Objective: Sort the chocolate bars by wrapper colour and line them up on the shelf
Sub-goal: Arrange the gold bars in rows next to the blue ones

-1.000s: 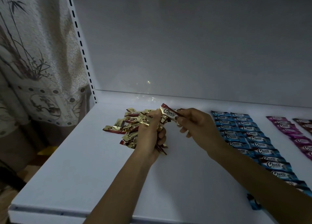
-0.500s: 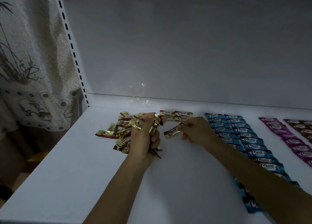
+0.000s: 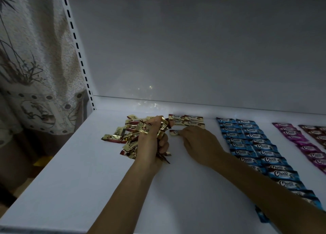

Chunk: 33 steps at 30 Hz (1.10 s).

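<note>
My left hand [image 3: 151,142] grips a bunch of gold-wrapped chocolate bars [image 3: 163,128] above the white shelf [image 3: 88,172]. A loose pile of gold bars [image 3: 123,133] lies just left of that hand. Several gold bars [image 3: 187,120] lie lined up in two short rows near the shelf's back. My right hand [image 3: 199,144] pinches one gold bar [image 3: 173,132] and sets it down on the shelf just in front of those rows. Most of that bar is hidden by my fingers.
Two long columns of blue bars [image 3: 254,142] run front to back right of my right arm. Further right lie a column of pink bars [image 3: 303,144] and dark brown bars [image 3: 317,133]. A slotted upright [image 3: 79,54] and patterned curtain [image 3: 31,57] stand left.
My right hand took one gold bar from the bunch in my left hand and lowered it to the shelf in front of the lined-up gold bars. The left hand stayed put.
</note>
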Each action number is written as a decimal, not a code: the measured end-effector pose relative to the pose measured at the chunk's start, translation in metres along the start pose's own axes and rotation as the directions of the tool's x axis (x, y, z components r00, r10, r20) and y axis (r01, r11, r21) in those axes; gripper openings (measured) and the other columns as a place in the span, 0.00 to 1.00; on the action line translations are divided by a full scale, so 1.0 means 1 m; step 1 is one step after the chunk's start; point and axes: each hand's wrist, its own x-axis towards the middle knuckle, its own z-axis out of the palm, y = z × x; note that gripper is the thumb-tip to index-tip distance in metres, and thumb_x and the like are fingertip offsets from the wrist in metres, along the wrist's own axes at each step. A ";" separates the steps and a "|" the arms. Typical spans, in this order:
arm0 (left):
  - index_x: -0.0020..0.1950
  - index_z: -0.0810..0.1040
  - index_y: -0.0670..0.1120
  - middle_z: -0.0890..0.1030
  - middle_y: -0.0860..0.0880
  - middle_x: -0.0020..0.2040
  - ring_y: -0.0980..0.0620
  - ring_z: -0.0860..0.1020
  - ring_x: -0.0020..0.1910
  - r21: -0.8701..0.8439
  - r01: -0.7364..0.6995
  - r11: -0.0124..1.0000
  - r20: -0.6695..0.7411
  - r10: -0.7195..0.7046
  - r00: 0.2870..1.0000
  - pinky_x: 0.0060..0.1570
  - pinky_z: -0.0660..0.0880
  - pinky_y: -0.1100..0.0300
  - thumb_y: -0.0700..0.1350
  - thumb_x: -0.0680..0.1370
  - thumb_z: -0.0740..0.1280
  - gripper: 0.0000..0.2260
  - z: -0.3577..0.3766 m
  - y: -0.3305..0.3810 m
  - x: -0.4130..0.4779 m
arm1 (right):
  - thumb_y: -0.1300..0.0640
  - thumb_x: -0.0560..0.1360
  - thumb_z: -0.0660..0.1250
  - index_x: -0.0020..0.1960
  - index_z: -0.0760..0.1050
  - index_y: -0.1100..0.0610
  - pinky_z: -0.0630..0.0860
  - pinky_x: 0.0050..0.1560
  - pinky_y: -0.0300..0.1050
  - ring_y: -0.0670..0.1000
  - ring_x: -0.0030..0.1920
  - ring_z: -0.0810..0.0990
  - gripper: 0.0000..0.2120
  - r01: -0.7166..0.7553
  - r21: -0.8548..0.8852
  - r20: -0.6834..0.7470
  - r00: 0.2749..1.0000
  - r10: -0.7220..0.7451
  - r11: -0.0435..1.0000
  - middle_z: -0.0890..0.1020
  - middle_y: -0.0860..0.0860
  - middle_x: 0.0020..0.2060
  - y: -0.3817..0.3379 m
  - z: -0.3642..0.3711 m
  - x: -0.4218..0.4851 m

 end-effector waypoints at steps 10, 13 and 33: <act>0.65 0.73 0.36 0.64 0.49 0.23 0.54 0.59 0.19 -0.030 0.096 0.995 -0.004 -0.097 0.995 0.18 0.58 0.66 0.52 0.79 0.62 0.22 -0.003 0.001 0.002 | 0.61 0.77 0.57 0.65 0.74 0.58 0.69 0.54 0.48 0.59 0.58 0.74 0.18 -0.038 -0.044 -0.018 0.999 0.037 0.998 0.76 0.57 0.58 0.002 0.010 0.020; 0.67 0.71 0.37 0.64 0.49 0.24 0.54 0.60 0.20 -0.022 0.117 0.993 0.009 -0.117 0.993 0.19 0.58 0.65 0.53 0.78 0.63 0.24 -0.003 -0.001 0.003 | 0.64 0.77 0.60 0.62 0.76 0.59 0.71 0.53 0.48 0.56 0.56 0.76 0.15 -0.047 0.110 -0.103 0.993 0.058 0.993 0.78 0.56 0.56 0.002 0.010 0.018; 0.41 0.76 0.45 0.70 0.45 0.31 0.52 0.63 0.24 0.167 0.042 0.985 0.047 -0.051 0.998 0.20 0.59 0.65 0.53 0.80 0.61 0.14 0.005 -0.005 -0.002 | 0.64 0.77 0.65 0.44 0.76 0.62 0.68 0.25 0.32 0.41 0.24 0.73 0.04 -0.137 0.938 -0.020 0.897 0.442 0.319 0.77 0.47 0.27 -0.030 -0.062 0.012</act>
